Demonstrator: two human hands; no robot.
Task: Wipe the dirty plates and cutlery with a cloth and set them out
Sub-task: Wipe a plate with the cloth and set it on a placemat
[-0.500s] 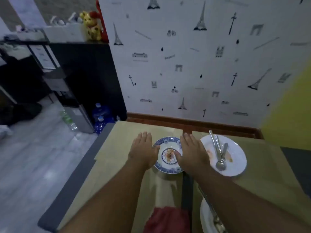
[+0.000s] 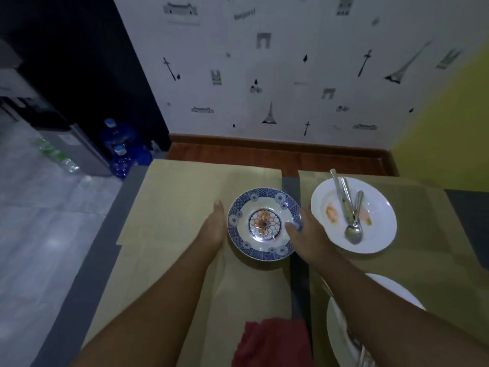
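Head cam, looking down at the table, pretty dim lighting. Far left on the floor there are two blue water bottles (image 2: 120,147) next to a grey appliance (image 2: 79,149). Then comes the grey table (image 2: 87,274) with a tan placemat (image 2: 180,207) laid on it.

The left hand (image 2: 214,229) is flat and edge-on, fingers straight and pointing away, sitting right against the left rim of the blue patterned plate (image 2: 264,223). Can't quite tell if it's actually touching or just a hair off. That plate sits on the right end of the mat, with an orange and blue flower design in the middle.

The right hand (image 2: 308,234) is on the plate's right side, thumb laid over the top of the rim and the fingers curled round the edge, so it's gripping it. The hands are apart with the plate between them.

Near the bottom edge, between the forearms, there's a red cloth (image 2: 272,343) bunched up.

Further right, a second mat (image 2: 423,234) carries a white plate (image 2: 381,207) with orange smears (image 2: 332,214), a spoon (image 2: 353,233) and a couple more cutlery pieces (image 2: 344,197) lying in it. Bottom right, another white plate (image 2: 338,329) peeks out from under the right forearm, with some cutlery on it that's too blurry to identify.
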